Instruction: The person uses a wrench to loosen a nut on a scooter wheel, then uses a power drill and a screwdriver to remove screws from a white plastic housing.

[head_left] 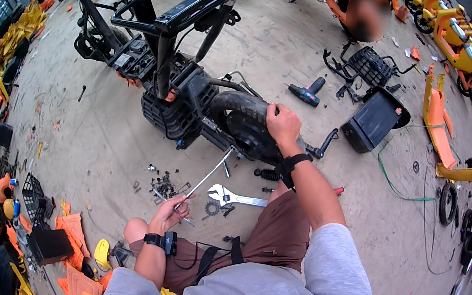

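The left hand (171, 211) squeezes its fingers around a long, thin, silver metal rod (204, 179). Its far tip is near a round black rubber tire (244, 101). The right hand (282, 125) curls its fingers over the tire.

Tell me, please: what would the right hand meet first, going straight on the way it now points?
The right hand would meet the tire first; it seems to be touching it, though depth is hard to judge.

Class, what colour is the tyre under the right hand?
The tyre is black; it shows best in the head view.
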`<state>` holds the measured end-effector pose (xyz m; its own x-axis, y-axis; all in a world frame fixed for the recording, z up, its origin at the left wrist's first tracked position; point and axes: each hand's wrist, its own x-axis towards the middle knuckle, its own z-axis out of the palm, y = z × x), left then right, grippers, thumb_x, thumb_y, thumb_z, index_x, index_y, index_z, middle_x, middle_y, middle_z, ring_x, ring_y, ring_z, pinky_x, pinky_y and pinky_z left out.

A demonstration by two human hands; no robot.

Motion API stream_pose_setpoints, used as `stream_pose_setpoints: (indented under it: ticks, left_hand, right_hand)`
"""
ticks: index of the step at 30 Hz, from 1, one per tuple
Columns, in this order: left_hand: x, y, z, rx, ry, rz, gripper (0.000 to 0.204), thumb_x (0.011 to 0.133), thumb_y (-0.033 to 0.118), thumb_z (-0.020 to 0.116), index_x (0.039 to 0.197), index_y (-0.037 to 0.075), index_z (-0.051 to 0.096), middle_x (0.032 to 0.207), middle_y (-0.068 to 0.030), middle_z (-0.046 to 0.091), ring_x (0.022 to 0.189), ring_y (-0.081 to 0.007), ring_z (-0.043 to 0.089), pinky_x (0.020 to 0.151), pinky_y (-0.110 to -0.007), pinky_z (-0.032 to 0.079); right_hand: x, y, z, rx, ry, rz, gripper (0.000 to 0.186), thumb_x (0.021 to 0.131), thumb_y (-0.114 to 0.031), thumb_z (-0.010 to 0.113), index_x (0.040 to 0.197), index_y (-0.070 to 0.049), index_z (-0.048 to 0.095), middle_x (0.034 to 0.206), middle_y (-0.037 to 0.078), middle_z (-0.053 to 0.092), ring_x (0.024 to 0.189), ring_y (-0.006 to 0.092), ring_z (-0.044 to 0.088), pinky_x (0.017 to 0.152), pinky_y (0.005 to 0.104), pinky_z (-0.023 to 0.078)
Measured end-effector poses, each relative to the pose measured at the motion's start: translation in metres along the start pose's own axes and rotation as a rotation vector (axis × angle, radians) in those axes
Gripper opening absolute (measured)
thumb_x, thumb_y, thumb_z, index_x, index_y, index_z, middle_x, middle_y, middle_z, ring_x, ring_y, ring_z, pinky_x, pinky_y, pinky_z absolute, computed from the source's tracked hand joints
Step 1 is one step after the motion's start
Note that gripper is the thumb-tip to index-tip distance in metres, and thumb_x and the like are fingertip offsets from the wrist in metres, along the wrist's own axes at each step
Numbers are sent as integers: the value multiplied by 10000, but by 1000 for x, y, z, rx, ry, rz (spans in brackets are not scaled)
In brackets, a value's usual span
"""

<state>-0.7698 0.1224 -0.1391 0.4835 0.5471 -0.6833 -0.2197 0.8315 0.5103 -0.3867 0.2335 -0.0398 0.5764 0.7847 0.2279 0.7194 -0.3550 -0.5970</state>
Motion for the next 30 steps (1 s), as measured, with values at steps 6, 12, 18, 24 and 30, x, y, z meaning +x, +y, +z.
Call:
stream_pose_setpoints:
  ticks: [6, 12, 18, 24, 30]
  left_hand:
    - [11, -24, -12, -9, 22, -11, 295, 934, 185, 509, 1106, -52, 543, 551, 38, 298, 496, -98, 311, 622, -296, 394]
    - [16, -41, -9, 40, 33, 34, 299, 938, 187, 522, 1124, -47, 524, 563, 54, 282, 485, -73, 291, 621, -292, 406]
    - [27, -40, -23, -133, -1, -9, 255, 927, 189, 526, 1056, -31, 540, 527, 69, 215, 450, -63, 239, 555, -253, 328]
    - [36, -8, -42, -201, -42, -144, 226, 921, 182, 522, 1010, -24, 550, 503, 74, 208, 420, -67, 211, 515, -245, 271]
    - [30, 6, -43, 51, -23, 31, 261, 939, 170, 513, 1065, -55, 553, 560, 61, 230, 465, -61, 234, 484, -240, 276]
  right_hand:
    - [-1, 1, 4, 7, 9, 3, 374, 843, -375, 468, 823, -81, 699, 728, 208, 638, 712, 390, 623, 682, 454, 495]
    - [-1, -1, 3, -8, 11, 19, 386, 844, -375, 467, 802, -64, 692, 728, 216, 636, 716, 393, 621, 682, 457, 492]
    - [-1, -3, -1, 3, -10, 24, 392, 842, -378, 468, 802, -58, 691, 743, 215, 639, 733, 398, 619, 704, 456, 488]
    - [-2, -2, -3, -3, -6, 9, 388, 842, -374, 464, 817, -63, 696, 750, 208, 643, 744, 391, 621, 713, 448, 489]
    - [-3, -8, -3, -17, -20, 17, 380, 846, -372, 459, 840, -78, 700, 734, 197, 646, 719, 382, 628, 697, 447, 496]
